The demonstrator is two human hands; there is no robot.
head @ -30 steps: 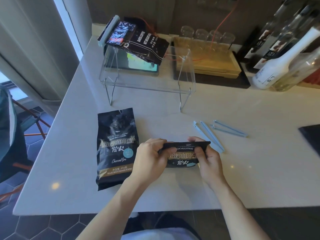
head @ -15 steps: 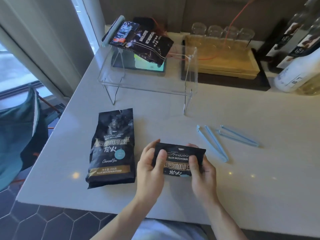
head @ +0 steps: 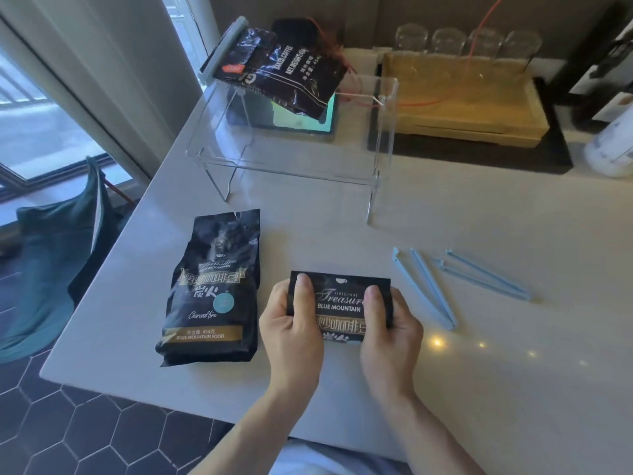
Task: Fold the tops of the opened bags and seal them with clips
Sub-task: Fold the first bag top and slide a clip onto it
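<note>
A black coffee bag (head: 339, 303) with its top folded down lies near the front of the white counter (head: 479, 389). My left hand (head: 291, 330) grips its left side with the thumb on the front. My right hand (head: 387, 334) grips its right side the same way. A second black coffee bag (head: 214, 289) with a torn-open top lies flat to the left. Two light blue clips lie to the right: one (head: 426, 289) close to my right hand, the other (head: 484, 279) farther right. A third bag (head: 277, 68), with a clip (head: 222, 46) on its top, rests on a clear stand.
The clear acrylic stand (head: 291, 166) is at the back, a tablet (head: 301, 114) beneath it. A wooden tray (head: 462, 101) with glasses sits behind, a white bottle (head: 613, 142) at the right. The counter's left edge drops to a tiled floor with a green chair (head: 58, 262).
The folded bag shows more of its front and looks taller in my hands than a second ago. My thumbs have moved onto its face. The camera view has moved closer.
</note>
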